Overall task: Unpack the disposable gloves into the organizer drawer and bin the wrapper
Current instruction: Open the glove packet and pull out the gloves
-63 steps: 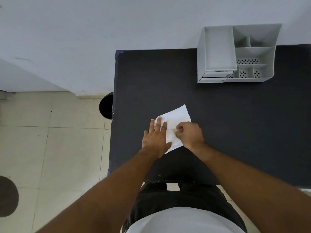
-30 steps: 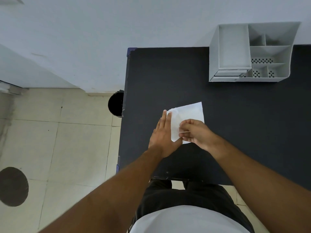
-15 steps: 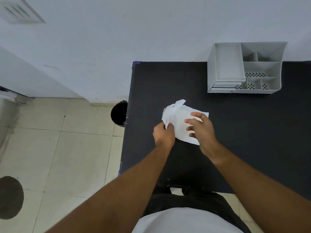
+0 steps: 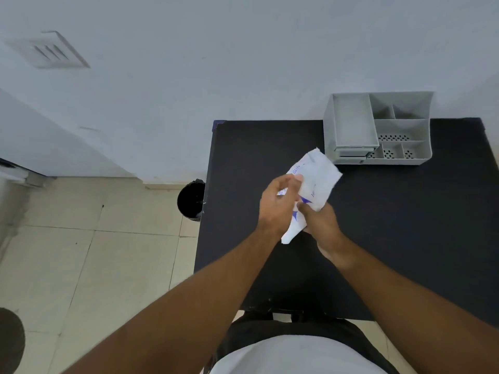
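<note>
A white glove packet [image 4: 314,182] with blue print is lifted off the black table [image 4: 391,225], held between both hands. My left hand [image 4: 278,206] grips its left side with the thumb on top. My right hand [image 4: 321,222] pinches its lower edge from the right. The packet is crumpled and tilted, its top corner pointing toward the grey organizer [image 4: 378,128] at the back of the table. The organizer has an open drawer tray on its left and several small compartments on its right. No gloves show outside the packet.
A black round bin [image 4: 190,201] stands on the tiled floor by the table's left edge. A white wall runs behind the table. A dark round shape [image 4: 10,338] lies on the floor at the lower left.
The packet lay flat on the table under both hands; it has since been picked up, turned over so its blue print shows, and raised between both hands.
</note>
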